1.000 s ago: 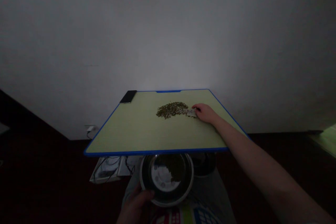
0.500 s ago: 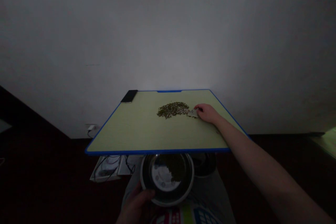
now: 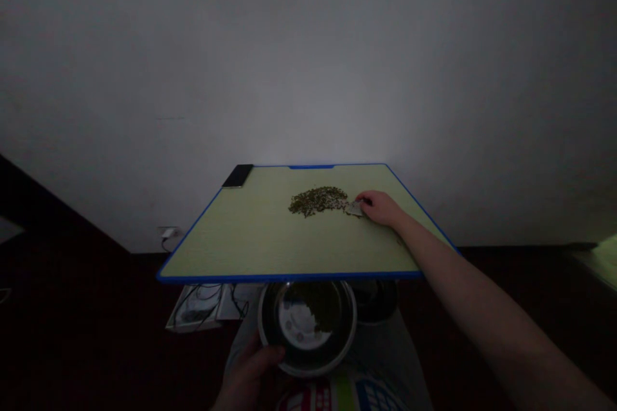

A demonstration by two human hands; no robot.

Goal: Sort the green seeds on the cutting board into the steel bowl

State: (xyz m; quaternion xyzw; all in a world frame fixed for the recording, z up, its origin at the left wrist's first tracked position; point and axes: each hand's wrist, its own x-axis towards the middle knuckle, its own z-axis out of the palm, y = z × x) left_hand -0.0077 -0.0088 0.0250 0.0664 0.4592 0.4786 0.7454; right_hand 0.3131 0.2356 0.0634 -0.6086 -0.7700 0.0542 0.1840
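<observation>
My right hand [image 3: 380, 207] pinches a small flat pale card-like piece [image 3: 355, 208] and holds it low over the tabletop. Just left of that piece, a loose patch of small greenish-brown grains [image 3: 317, 201] lies spread on the pale board [image 3: 270, 244]. Below the board's near edge, my left hand [image 3: 253, 363] grips the rim of a round metal bowl [image 3: 308, 369], thumb over the edge. Inside the bowl, more dark greenish grains [image 3: 324, 308] rest on the right side of its shiny bottom. The bowl sits over my lap, partly under the board.
A black phone [image 3: 238, 175] lies at the board's far left corner. Another dark bowl [image 3: 375, 300] is partly hidden behind the metal one. A white box with cables [image 3: 195, 308] stands lower left. A plug [image 3: 168, 233] sits in the wall [image 3: 308, 64] behind the board.
Almost nothing differs. Both hands, the bowl and the grains keep their places, and the view shifts only slightly.
</observation>
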